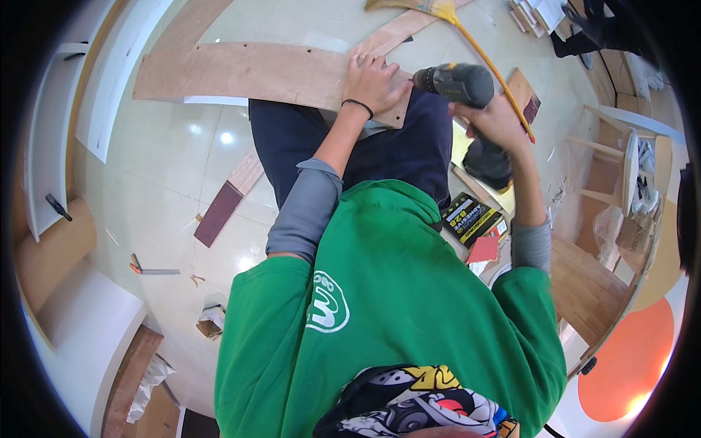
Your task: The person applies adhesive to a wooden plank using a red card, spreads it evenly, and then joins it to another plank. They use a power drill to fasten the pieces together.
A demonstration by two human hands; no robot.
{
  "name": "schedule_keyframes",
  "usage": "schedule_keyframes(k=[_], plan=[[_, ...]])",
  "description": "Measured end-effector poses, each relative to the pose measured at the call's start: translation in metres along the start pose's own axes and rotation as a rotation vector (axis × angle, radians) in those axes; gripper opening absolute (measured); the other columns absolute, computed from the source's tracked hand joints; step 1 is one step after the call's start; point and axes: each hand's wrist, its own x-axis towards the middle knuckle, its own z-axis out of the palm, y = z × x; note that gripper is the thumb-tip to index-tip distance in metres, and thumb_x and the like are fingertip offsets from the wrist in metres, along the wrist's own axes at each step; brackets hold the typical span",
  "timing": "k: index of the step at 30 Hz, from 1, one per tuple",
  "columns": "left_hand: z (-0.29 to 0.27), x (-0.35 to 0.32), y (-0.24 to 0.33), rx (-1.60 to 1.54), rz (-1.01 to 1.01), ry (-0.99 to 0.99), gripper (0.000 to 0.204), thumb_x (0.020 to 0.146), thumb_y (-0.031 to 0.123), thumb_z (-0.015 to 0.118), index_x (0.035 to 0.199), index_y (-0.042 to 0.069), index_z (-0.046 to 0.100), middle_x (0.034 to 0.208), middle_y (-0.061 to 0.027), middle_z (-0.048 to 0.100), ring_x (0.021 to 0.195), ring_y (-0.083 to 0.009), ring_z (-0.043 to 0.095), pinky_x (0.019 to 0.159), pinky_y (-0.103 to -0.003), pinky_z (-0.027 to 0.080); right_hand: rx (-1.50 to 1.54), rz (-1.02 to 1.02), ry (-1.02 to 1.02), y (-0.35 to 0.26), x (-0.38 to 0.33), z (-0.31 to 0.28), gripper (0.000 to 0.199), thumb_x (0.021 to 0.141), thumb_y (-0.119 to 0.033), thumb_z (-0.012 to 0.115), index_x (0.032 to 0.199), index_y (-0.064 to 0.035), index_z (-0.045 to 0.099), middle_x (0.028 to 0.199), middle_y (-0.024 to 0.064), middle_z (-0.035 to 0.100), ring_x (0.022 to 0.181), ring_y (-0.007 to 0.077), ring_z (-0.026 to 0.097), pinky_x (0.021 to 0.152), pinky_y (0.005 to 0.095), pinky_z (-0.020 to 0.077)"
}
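A long, flat wooden board (292, 73) with several small dark holes lies across my thighs. Near its right end, my left hand (372, 86) grips it, with the fingers at the far edge and the thumb over the top face. In my right hand (500, 120) is a black cordless drill (460, 85), its handle wrapped by my fingers. The drill lies nearly level and its chuck points left at the board's right end, close to my left thumb. Whether the bit touches the wood I cannot tell.
Another plank (398, 33) and a yellow-handled broom (482, 55) lie beyond. By my right side are a black and yellow adhesive tin (471, 219) and red sandpaper (483, 250). A maroon-ended wood strip (219, 213) and a clamp (153, 270) lie left. A person's dark-clothed leg (584, 42) shows far right.
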Motion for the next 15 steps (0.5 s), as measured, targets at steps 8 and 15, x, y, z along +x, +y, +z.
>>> schedule_keyframes(k=[8, 15], plan=[[-0.004, -0.004, 0.004, 0.041, 0.019, -0.074, 0.072, 0.070, 0.070, 0.056, 0.108, 0.010, 0.065, 0.107, -0.0121, 0.060, 0.112, -0.0251, 0.051, 0.107, -0.049, 0.023, -0.342, -0.104, -0.373, -0.030, 0.068, -0.053, 0.028, 0.078, -0.012, 0.064, 0.103, -0.0010, 0.059, 0.087, 0.0033, 0.066, 0.048, 0.0086, 0.055, 0.044, 0.0236, 0.0484], [-0.015, -0.003, 0.017, 0.099, -0.078, -0.158, 0.085, 0.063, 0.073, 0.060, 0.118, 0.008, 0.058, 0.115, -0.0145, 0.056, 0.115, -0.0263, 0.049, 0.108, -0.050, 0.021, -0.292, -0.089, -0.359, -0.020, 0.053, -0.042, 0.028, 0.075, -0.012, 0.066, 0.099, -0.0001, 0.057, 0.071, 0.0049, 0.059, 0.046, 0.0117, 0.056, 0.043, 0.0265, 0.0478]])
